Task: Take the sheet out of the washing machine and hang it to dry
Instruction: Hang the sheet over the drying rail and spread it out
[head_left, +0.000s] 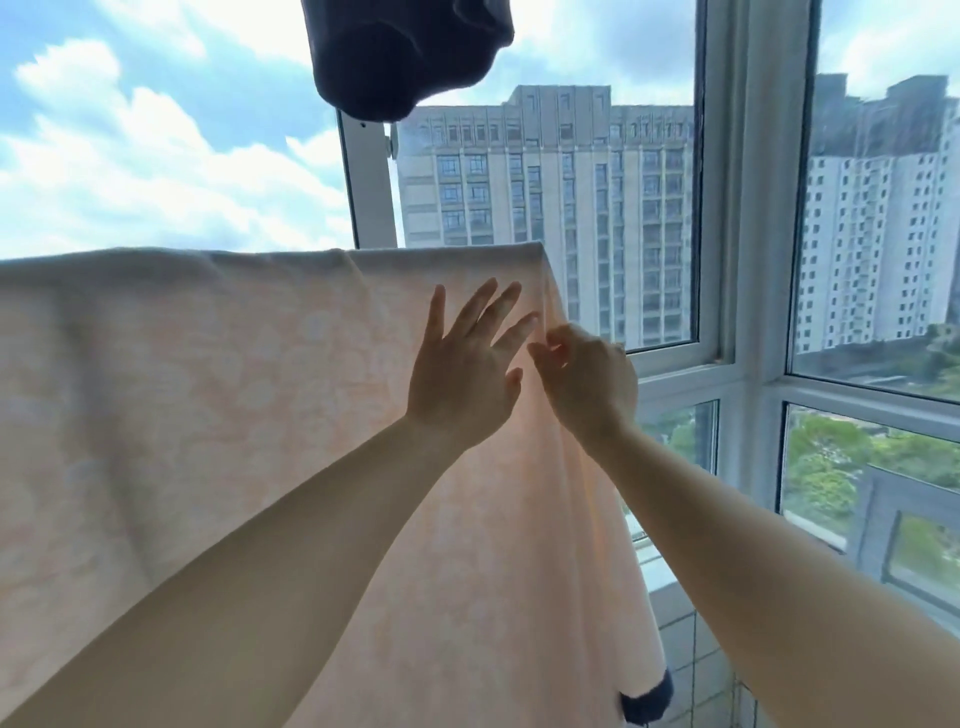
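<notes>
A pale peach sheet (208, 395) with a faint white pattern hangs draped over a horizontal bar, which the cloth hides. It fills the left and middle of the view. My left hand (467, 364) is spread flat with straight fingers against the sheet near its upper right part. Just to its right, my right hand (587, 379) pinches the sheet's right edge with curled fingers.
A dark garment (405, 52) hangs overhead at the top centre. White-framed windows (727, 364) close off the right side and the back, with tall buildings and trees outside. A dark blue thing (647, 699) shows below the sheet's lower right corner, by a tiled wall.
</notes>
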